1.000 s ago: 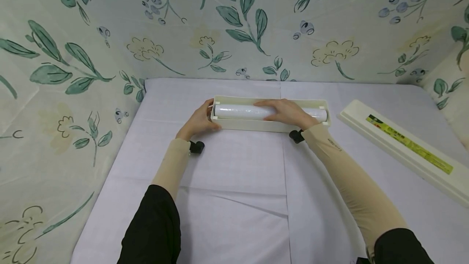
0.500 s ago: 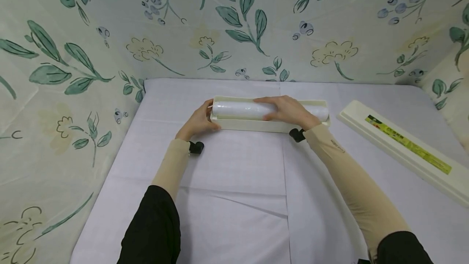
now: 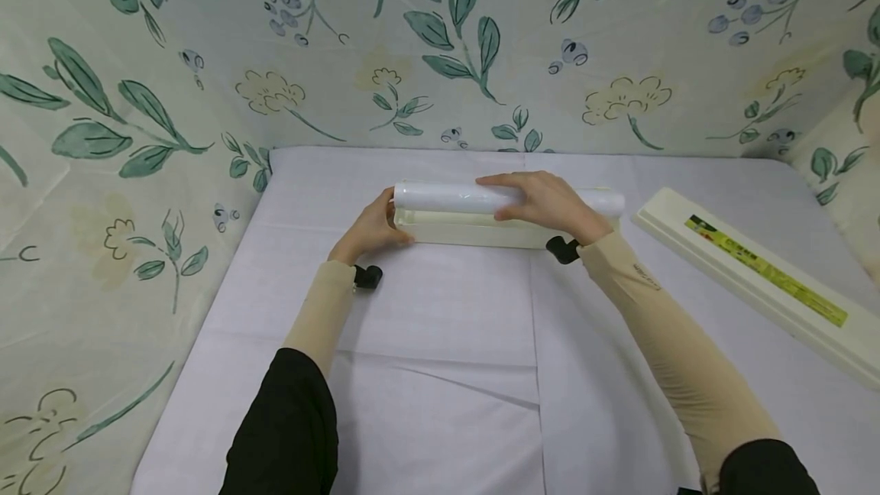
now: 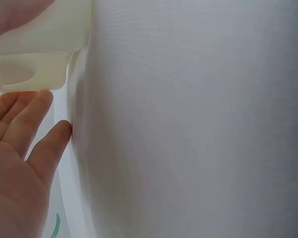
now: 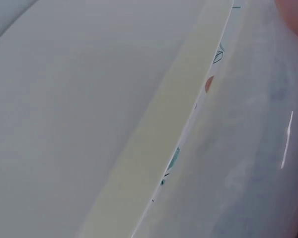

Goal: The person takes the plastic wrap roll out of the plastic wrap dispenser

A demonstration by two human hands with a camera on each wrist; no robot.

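In the head view a long cream dispenser box (image 3: 454,233) lies lengthwise across the white cloth with its top off. My left hand (image 3: 370,229) holds the box's left end, thumb at the front corner and fingers behind the end. The left wrist view shows fingertips at the cream box end (image 4: 64,29). My right hand (image 3: 550,208) grips a glossy white roll of cling film (image 3: 440,196) from above, thumb in front and fingers over the back. The roll is raised above the box and covers its back wall. The roll's shiny surface (image 5: 253,153) fills the right side of the right wrist view.
A long cream lid (image 3: 660,212) with a yellow-green label (image 3: 770,270) lies slanted on the white cloth (image 3: 440,312) at the right. Floral fabric (image 3: 330,37) hangs behind the table and at the left.
My right hand has lifted the roll of cling film up out of the box, from lying inside it to above the back wall. My left hand has stayed on the box end.
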